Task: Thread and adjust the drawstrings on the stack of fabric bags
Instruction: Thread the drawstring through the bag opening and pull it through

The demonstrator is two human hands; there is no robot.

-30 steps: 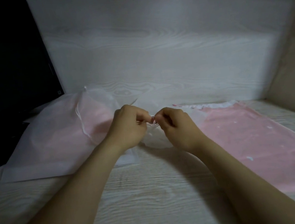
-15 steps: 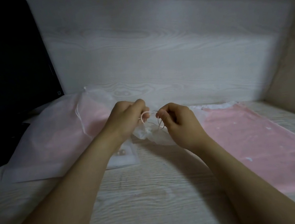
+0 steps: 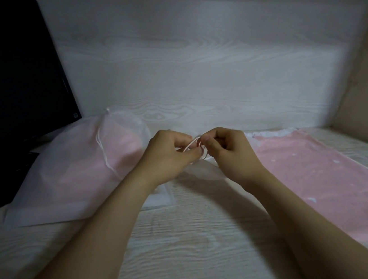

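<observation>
Dim, soft light; wide-angle bending at edges, mild blur.

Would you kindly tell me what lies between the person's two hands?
In the head view, a thin white drawstring loops across the gap between the left hand and right hand, both pinching it.

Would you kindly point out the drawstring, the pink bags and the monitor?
drawstring (image 3: 190, 143): head view, the loop's upper strand.
pink bags (image 3: 325, 178): head view, middle of the top bag.
monitor (image 3: 4, 81): head view, dark screen.
</observation>
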